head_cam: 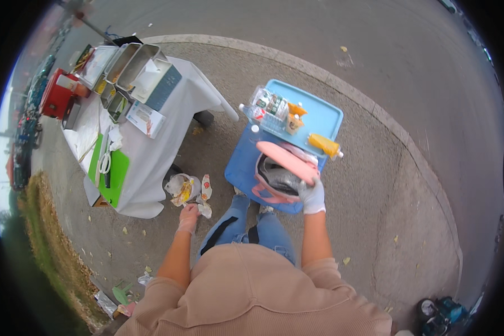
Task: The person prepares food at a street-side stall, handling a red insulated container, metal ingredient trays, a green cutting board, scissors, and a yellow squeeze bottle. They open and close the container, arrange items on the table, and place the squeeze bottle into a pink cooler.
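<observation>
My right hand [313, 197], in a white glove, is closed on the edge of the raised pink lid [288, 161] of a round insulated bag [277, 178] with a silvery lining. This bag rests on a blue plastic storage bin [239, 166]. My left hand [188, 218], in a clear thin glove, hangs low beside a waste bucket [195, 187] filled with wrappers and scraps; whether its fingers hold anything is unclear. Near the bag stand a clear bottle [255, 132] and, on a light blue lid [319, 111], a yellow pouch with a white cap [324, 145].
Left of me, a table under a white cloth [172, 113] carries metal food trays [136, 63], a green cutting board [119, 176] with a knife and scissors [105, 163], a glove box [145, 119] and a red container [59, 94]. A curb [319, 77] runs beyond the bin.
</observation>
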{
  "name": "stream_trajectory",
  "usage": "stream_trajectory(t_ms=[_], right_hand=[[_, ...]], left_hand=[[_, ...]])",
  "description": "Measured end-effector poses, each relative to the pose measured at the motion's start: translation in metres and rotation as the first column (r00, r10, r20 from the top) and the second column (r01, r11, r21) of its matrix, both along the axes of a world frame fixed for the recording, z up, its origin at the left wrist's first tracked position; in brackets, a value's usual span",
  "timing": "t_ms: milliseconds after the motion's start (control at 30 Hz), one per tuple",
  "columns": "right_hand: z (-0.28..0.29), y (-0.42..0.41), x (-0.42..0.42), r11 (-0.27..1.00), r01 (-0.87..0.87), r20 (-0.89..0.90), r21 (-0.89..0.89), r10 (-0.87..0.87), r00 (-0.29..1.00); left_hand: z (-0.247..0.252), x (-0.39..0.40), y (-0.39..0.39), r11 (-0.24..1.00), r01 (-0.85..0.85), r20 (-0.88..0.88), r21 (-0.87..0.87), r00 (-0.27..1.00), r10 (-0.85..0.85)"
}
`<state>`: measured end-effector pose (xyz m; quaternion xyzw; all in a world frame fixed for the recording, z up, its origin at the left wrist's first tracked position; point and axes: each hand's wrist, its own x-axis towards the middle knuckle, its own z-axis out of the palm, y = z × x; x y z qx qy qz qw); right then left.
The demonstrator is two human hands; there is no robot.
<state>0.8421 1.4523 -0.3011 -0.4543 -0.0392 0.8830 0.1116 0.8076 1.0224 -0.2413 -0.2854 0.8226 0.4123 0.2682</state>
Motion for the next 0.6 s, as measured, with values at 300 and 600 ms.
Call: stream_trajectory(t_ms=[300,600], right_hand=[[0.007,0.081,-0.053,0.964,-0.064,0.201,0.257,0.012,0.98],[0.028,0.066,-0.04,0.902,-0.245,0.244,0.355,0.163,0.956]], left_hand=[[-0.042,-0.057,0.068,0.94,0.322,-0.128,0.116,0.943,-0.307],[-0.055,-0.067,0.164,0.435,0.893,-0.113,-0.114,0.423,-0.899]])
